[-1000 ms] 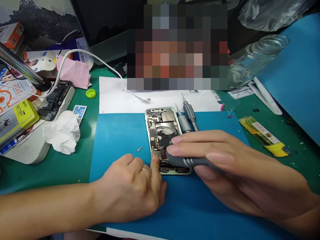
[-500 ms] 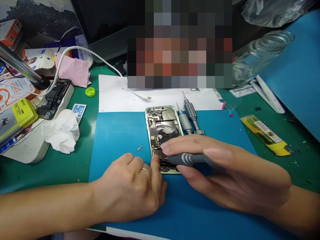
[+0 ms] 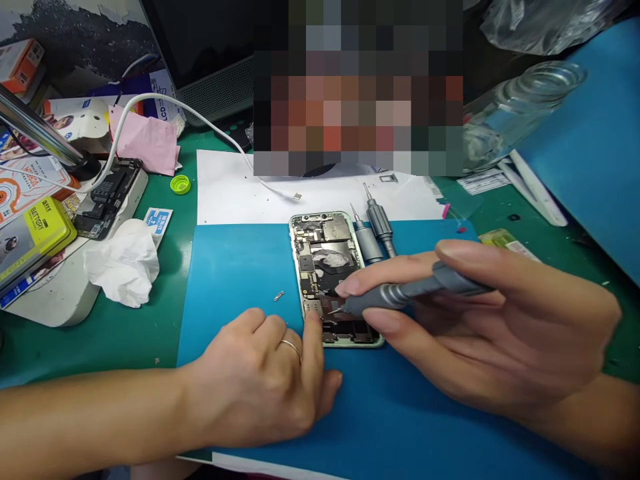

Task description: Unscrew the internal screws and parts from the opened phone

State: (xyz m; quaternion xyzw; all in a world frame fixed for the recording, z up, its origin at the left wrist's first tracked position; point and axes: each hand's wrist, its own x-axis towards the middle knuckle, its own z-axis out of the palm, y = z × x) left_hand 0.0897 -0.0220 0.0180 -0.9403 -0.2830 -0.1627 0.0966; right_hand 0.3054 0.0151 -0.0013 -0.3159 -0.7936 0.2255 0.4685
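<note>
An opened phone [image 3: 327, 263] with its boards bare lies on a blue mat [image 3: 235, 267]. My right hand [image 3: 495, 327] is closed on a grey screwdriver [image 3: 400, 293], whose tip touches the lower part of the phone. My left hand [image 3: 265, 387] rests on the mat with curled fingers, and one fingertip presses the phone's lower left edge. A ring sits on one of its fingers. A tiny metal part [image 3: 279, 296] lies on the mat left of the phone.
Two more grey screwdrivers [image 3: 374, 230] lie right of the phone. A white sheet [image 3: 225, 190] with a cable end [image 3: 297, 197] lies behind the mat. At the left are crumpled tissue [image 3: 123, 263], another opened phone [image 3: 103, 200] and a yellow box [image 3: 33, 233]. A glass bottle [image 3: 515, 113] lies at the right.
My right hand has lifted and turned, tilting the screwdriver up so its tip shows on the phone's lower part. The left hand has hardly moved.
</note>
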